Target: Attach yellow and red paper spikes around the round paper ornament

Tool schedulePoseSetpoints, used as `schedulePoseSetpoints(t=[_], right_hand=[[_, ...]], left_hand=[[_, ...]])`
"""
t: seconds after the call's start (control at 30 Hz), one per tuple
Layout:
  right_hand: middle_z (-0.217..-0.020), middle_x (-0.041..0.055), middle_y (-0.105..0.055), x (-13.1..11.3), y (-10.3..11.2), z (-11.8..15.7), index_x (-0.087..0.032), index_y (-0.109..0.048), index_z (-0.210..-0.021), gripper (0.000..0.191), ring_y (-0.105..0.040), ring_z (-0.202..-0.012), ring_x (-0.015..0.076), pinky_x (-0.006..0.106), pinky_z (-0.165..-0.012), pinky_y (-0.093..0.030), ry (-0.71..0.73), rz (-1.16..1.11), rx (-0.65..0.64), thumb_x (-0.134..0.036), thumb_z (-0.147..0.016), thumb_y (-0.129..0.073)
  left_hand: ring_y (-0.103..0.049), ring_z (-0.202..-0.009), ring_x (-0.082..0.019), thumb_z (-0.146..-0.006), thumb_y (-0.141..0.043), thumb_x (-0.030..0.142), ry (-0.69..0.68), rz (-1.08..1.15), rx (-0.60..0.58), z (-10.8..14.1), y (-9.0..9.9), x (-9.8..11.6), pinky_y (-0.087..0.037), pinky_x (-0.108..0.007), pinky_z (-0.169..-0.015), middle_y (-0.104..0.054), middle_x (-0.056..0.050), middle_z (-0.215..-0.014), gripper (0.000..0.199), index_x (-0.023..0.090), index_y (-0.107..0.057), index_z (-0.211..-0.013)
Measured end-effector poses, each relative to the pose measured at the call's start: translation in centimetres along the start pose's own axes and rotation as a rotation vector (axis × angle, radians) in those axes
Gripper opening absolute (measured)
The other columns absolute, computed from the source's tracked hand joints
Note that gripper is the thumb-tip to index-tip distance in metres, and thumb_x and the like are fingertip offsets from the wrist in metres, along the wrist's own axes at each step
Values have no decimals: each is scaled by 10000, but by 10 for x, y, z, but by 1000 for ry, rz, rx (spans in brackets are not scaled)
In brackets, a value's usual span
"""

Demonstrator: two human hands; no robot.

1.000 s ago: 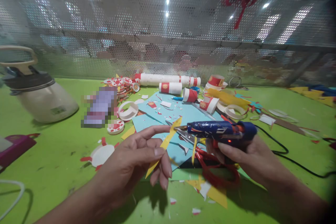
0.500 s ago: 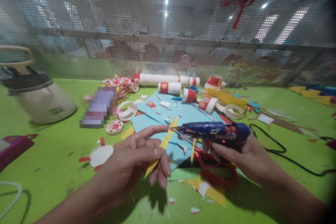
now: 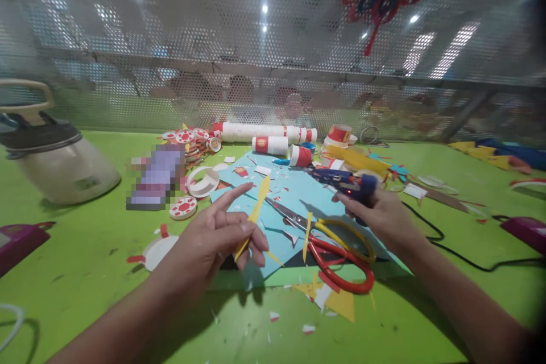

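Observation:
Between the thumb and fingers of my left hand point(image 3: 222, 230) is a narrow yellow paper strip point(image 3: 259, 203), its tip pointing up and away; the index finger stretches out beside it. My right hand point(image 3: 390, 213) grips a blue glue gun point(image 3: 347, 182) with a small red light, its nozzle pointing left above the blue paper. Below and between the hands lie scissors point(image 3: 347, 278) with red and yellow handles, blades toward the upper left. Light blue sheets point(image 3: 279, 250) scattered with paper scraps lie under them. Another thin yellow strip point(image 3: 307, 239) rests across the scissors.
Paper cups point(image 3: 269, 145) and a long tube of joined cups point(image 3: 256, 131) lie at the back. A tape roll point(image 3: 203, 182), a blurred-out phone-like slab point(image 3: 157, 176) and a large jug point(image 3: 63, 159) stand left. The gun's black cord point(image 3: 460, 264) runs right. A mesh panel point(image 3: 239, 85) closes the back.
My right hand has drawn the glue gun away from the yellow strip, to the right and farther back, uncovering the scissors. My left hand still holds the strip, slightly further left.

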State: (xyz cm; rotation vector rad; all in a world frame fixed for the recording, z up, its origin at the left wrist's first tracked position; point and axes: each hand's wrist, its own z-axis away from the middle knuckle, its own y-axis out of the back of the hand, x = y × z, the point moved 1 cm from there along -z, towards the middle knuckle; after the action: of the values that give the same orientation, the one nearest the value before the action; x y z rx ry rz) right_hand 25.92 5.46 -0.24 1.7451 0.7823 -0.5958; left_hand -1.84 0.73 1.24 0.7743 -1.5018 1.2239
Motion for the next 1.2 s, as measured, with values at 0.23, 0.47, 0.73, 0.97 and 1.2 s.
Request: schedulePoseSetpoints(t=[0.23, 0.47, 0.73, 0.97, 1.2], right_hand=[[-893, 116, -662, 19, -18, -19, -122, -653, -1004, 306, -601, -792, 239, 324, -686, -451, 307, 529, -93, -322, -782, -586], [-1036, 159, -607, 19, -3, -24, -114, -639, -1070, 340, -544, -959, 274, 395, -817, -436, 444, 631, -234, -272, -770, -619], [-834, 96, -593, -80, -43, 33, -134, -655, -841, 177, -504, -853, 216, 322, -723, -416, 738, 549, -410, -249, -869, -524], [-727, 87, -583, -75, -74, 49, -135, -619, -706, 205, -472, -785, 211, 325, -682, -351, 825, 763, -520, -164, -862, -490], [-734, 80, -586, -63, -81, 49, -129, -611, -707, 142, -445, -718, 188, 307, -607, -301, 823, 786, -490, -84, -804, -517]], left_hand=[[-693, -696, -218, -767, -643, 144, -126, -133, 221, -7, 14, 6, -523, -246, -531, -720, -121, -796, 638, 129, -326, -1320], [-634, -566, -145, -735, -633, 99, -272, -111, 296, -12, 29, 11, -450, -199, -459, -688, -60, -730, 551, 147, -373, -1217], [-525, -534, -82, -753, -615, 119, -234, -224, 294, -12, 24, 7, -410, -192, -508, -656, -13, -708, 470, 151, -407, -1172], [-589, -556, -110, -778, -607, 127, -184, -197, 180, -13, 25, 2, -478, -231, -536, -683, -65, -779, 415, 144, -421, -1149], [-642, -614, -142, -791, -606, 138, -135, -220, 202, -13, 24, 2, -516, -250, -555, -704, -87, -837, 452, 153, -415, -1200]])
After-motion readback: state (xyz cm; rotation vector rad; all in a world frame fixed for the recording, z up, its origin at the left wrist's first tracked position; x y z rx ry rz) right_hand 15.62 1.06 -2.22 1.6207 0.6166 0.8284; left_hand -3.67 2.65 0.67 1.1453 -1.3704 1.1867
